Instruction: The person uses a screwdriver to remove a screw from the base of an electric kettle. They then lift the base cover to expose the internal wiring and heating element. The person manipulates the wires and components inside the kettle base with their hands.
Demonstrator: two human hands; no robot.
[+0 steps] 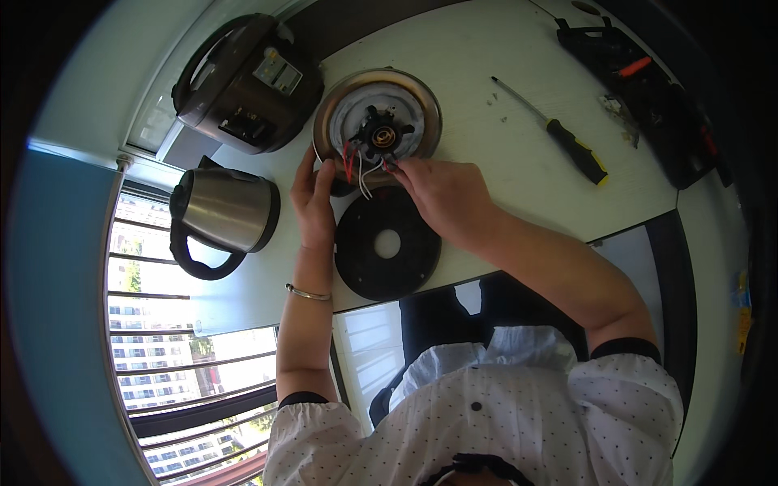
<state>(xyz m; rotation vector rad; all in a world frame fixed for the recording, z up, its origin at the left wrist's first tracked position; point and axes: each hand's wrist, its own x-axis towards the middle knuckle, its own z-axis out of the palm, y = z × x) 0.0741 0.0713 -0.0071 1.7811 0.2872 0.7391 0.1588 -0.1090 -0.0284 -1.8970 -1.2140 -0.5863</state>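
Already the black cover (387, 244) lies off near the table's front edge, while the left hand (314, 198) steadies the upturned kettle base (378, 121) and the right hand (438, 190) pinches its loose wires (362, 174).

I see the round kettle base (378, 117) lying flat on the white table, its underside up, with a bronze-coloured metal rim around a pale inner disc and a black connector hub at the centre. Red and white wires (359, 166) spill from the hub over the near edge of the base. Just in front of the base, on my side, lies the black round cover plate (387, 245), flat, with a hole through its middle.
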